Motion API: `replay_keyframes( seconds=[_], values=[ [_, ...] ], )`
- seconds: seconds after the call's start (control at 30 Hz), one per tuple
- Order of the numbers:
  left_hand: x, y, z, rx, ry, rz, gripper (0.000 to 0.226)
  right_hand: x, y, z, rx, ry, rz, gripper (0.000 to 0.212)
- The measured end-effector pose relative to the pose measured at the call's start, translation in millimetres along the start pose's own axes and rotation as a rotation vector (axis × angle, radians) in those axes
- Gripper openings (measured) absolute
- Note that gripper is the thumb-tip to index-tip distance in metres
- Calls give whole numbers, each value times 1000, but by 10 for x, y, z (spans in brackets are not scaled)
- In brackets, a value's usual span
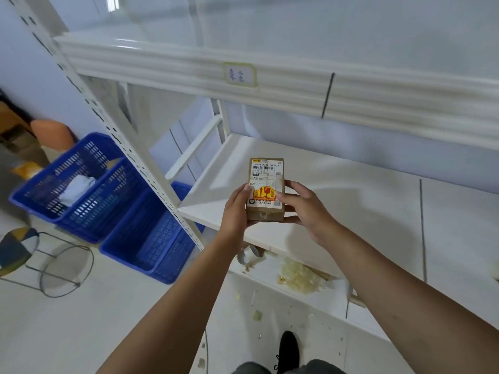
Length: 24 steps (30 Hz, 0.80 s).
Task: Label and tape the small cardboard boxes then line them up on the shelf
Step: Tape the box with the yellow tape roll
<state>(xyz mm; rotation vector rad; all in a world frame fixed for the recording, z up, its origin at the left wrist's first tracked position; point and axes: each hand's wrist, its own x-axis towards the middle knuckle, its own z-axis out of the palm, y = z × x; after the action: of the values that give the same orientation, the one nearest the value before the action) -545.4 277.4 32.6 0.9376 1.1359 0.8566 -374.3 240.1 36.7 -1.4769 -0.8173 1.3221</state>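
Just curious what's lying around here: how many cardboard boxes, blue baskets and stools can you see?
cardboard box: 1
blue baskets: 3
stool: 1
Total: 5

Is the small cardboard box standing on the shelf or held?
Held: left hand and right hand grip the box by its sides.

White shelf (351, 201); floor (81, 319) beside carries blue baskets (151, 238), stool (19, 249).
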Motion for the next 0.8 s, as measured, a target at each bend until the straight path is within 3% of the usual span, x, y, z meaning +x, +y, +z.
replay_keyframes(
  seconds=[0.3,0.5,0.67,0.8],
  values=[
    [569,288,-496,39,29,-28,33,568,-152,550,-9,5,31,47],
    [1055,368,-832,32,-30,-77,37,853,-152,973,-22,109,49,53],
    [1463,442,-1061,36,-11,-135,31,1064,-76,1230,237,137,121,60],
    [1736,444,-1183,98,-61,-149,29,1191,12,1437,267,205,98,54]
  ],
)
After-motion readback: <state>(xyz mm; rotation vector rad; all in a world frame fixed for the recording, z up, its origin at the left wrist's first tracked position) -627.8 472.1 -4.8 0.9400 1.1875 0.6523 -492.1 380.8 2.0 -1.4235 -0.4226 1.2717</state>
